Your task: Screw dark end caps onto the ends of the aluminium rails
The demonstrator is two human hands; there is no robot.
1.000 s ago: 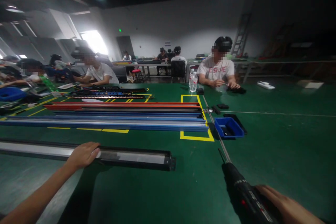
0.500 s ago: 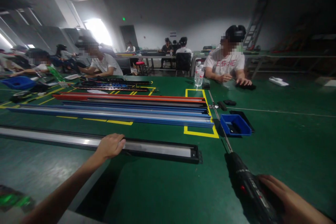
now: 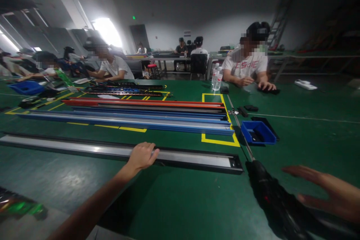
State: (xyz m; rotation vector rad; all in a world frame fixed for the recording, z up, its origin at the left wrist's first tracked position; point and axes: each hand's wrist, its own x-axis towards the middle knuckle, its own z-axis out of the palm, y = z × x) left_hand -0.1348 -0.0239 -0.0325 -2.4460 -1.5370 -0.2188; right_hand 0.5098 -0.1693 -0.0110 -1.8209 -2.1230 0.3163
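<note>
A long black rail with a silver middle strip (image 3: 194, 158) lies across the green table in front of me. My left hand (image 3: 142, 156) rests on its near edge with fingers curled over it. A black power drill (image 3: 274, 197) lies on the table at the lower right, its long bit pointing away. My right hand (image 3: 327, 191) hovers just right of the drill, fingers stretched out and apart, holding nothing.
Blue, grey and red rails (image 3: 146, 114) lie stacked side by side beyond, partly over a yellow taped square (image 3: 221, 140). A blue bin (image 3: 258, 133) sits to their right. A water bottle (image 3: 216, 78) stands farther back. Several people sit around the table.
The black rail has slid to the right under my left hand. My right hand has come off the drill and opened beside it.
</note>
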